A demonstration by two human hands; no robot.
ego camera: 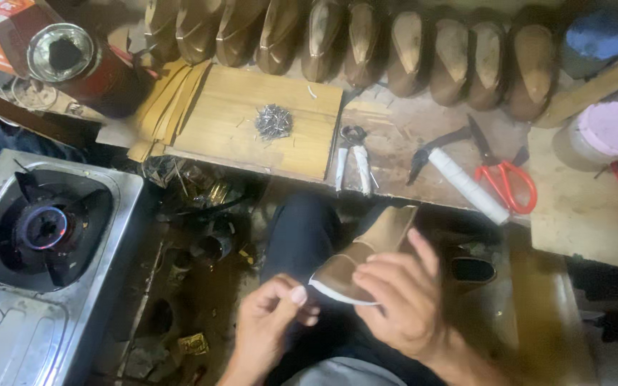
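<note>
From the head camera I look down at my two hands over my knee. My right hand [402,300] is closed around a tan shoe upper on its last [366,254], with the fingers wrapped over the toe end, so the shoe lies under my palm and points away from me, toward the bench. My left hand [270,325] is just beside it, with thumb and fingers pinched together at the white edge strip [337,293] that runs around the toe. I cannot tell if something small is held in this pinch, because the picture is blurred there.

What could go wrong, in my judgement: the shoe rests only on my knee and in one hand, so if the right hand loosens, it can roll off to the dark floor. If the left pinch pulls the strip unevenly, the edge may wrinkle.

To the left of my left hand, well apart, a gas burner [44,229] has a blue flame; a careless move to that side could bring the material too near the heat.

Beyond my hands, on the bench, lie a pile of small nails [273,121] on a wooden board [252,100], pincers [355,161], and red scissors [506,182]. Farther behind stands a row of finished lasts [395,50].
</note>
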